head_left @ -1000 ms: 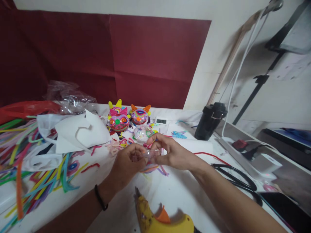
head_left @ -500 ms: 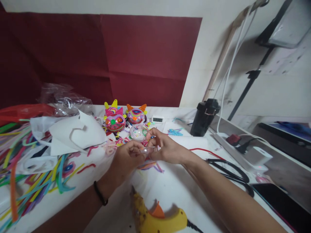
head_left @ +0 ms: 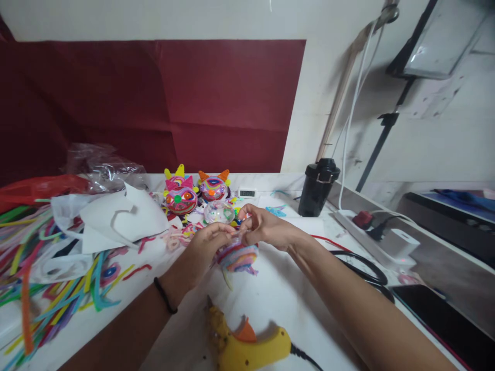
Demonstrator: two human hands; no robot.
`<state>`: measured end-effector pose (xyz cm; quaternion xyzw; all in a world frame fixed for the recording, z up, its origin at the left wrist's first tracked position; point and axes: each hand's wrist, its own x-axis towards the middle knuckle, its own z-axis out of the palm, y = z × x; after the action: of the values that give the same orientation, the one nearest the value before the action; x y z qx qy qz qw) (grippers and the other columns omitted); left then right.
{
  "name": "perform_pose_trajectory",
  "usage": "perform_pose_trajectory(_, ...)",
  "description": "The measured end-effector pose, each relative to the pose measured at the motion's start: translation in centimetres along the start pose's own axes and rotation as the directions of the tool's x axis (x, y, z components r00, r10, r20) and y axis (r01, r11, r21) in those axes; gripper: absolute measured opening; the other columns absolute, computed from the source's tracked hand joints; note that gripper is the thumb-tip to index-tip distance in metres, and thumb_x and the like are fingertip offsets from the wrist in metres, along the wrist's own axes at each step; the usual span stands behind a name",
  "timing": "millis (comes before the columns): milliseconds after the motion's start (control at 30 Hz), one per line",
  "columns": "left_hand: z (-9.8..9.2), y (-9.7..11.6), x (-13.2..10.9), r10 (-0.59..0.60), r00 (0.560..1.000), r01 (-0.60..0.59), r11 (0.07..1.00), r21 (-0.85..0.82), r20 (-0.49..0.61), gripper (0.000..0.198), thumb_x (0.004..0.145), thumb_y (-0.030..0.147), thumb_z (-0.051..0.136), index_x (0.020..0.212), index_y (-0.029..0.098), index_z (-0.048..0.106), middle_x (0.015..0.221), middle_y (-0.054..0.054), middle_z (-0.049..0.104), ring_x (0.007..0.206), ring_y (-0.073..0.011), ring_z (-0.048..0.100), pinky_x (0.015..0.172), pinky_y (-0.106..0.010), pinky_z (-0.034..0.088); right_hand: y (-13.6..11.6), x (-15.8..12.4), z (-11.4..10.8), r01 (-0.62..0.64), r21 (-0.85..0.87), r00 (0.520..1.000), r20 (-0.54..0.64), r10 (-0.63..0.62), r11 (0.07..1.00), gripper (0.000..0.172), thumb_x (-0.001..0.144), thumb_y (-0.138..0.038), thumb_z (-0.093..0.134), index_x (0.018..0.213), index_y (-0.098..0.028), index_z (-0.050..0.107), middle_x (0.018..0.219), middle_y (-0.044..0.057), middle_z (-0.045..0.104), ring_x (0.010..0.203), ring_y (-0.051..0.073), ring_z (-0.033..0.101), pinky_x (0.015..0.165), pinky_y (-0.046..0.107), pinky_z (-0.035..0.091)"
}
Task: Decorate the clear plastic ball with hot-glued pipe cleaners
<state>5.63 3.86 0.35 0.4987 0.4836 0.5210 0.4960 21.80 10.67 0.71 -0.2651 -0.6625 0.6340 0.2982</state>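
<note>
Currently, left hand [head_left: 204, 247]: thumb and fingertips brought together on the upper edge of the striped piece [head_left: 238, 258], which lies at 4 o'clock from it.
Right hand [head_left: 267, 228]: fingers curled, thumb and fingertips pinched at the same edge; the piece lies at 8 o'clock from it. The exact contact is blurred.
Striped piece: below and between both sets of fingertips, so neither hand is clearly nearer; its bands slant roughly from 8 to 2 o'clock. Whether it also rests on the surface [head_left: 286, 299], I cannot tell.
Pale strand [head_left: 228, 281]: trails from the piece at 7 o'clock.
Yellow glue gun [head_left: 251, 354]: apart from the piece, at 6 o'clock, nozzle [head_left: 209, 301] towards 11.
Clear ball [head_left: 218, 211]: just beyond the fingertips, at 11 o'clock.
Coloured strips [head_left: 65, 304]: well apart, near 9 o'clock.
</note>
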Motion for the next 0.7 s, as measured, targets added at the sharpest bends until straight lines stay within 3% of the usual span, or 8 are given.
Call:
perform_pose_trajectory(167, -0.2, -0.2, 0.3, -0.024, 0.996, 0.022, 0.999, 0.024, 0.091, 0.021, 0.059, 0.021, 0.071, 0.078, 0.016, 0.064, 0.057, 0.004, 0.061, 0.052, -0.0106, 0.050, 0.053, -0.022, 0.036, 0.2, 0.1, -0.3, -0.009, 0.006, 1.000, 0.003, 0.009, 1.000, 0.047, 0.050, -0.002, 0.064, 0.086, -0.022, 0.042, 0.052, -0.013, 0.059, 0.043, 0.008, 0.046, 0.045, 0.019, 0.029)
perform_pose_trajectory(300, -0.3, -0.6, 0.7, -0.026, 0.996, 0.021, 0.998, 0.061, 0.090, 0.026, 0.058, 0.019, 0.071, 0.082, 0.014, 0.063, 0.057, 0.005, 0.059, 0.051, -0.0098, 0.048, 0.052, -0.022, 0.034, 0.2, 0.1, -0.3, -0.007, 0.007, 1.000, 0.003, 0.007, 1.000, 0.047, 0.050, -0.001, 0.064, 0.087, -0.022, 0.043, 0.053, -0.012, 0.060, 0.042, 0.007, 0.045, 0.044, 0.019, 0.028)
perform_pose_trajectory(467, -0.4, -0.2, 0.8, -0.011, 0.989, 0.001, 0.998, 0.064, 0.151, 0.028, 0.065, 0.021, 0.069, 0.091, 0.016, 0.063, 0.059, 0.006, 0.057, 0.053, -0.0106, 0.047, 0.052, -0.022, 0.032, -0.3, -0.1, -0.4, 0.000, 0.018, 1.000, -0.001, 0.000, 1.000, 0.047, 0.050, 0.000, 0.063, 0.087, -0.022, 0.043, 0.053, -0.012, 0.062, 0.043, 0.007, 0.045, 0.045, 0.018, 0.029)
perform_pose_trajectory(700, -0.5, 0.0, 1.2, 0.061, 0.985, -0.070, 0.996, 0.049, 0.159, 0.016, 0.078, 0.033, 0.060, 0.083, 0.018, 0.065, 0.080, -0.002, 0.066, 0.078, -0.0180, 0.059, 0.067, -0.026, 0.043, -0.9, -0.5, -1.2, -0.012, 0.019, 1.000, -0.017, 0.012, 1.000, 0.048, 0.050, -0.001, 0.062, 0.088, -0.022, 0.042, 0.054, -0.011, 0.062, 0.044, 0.007, 0.049, 0.047, 0.019, 0.031)
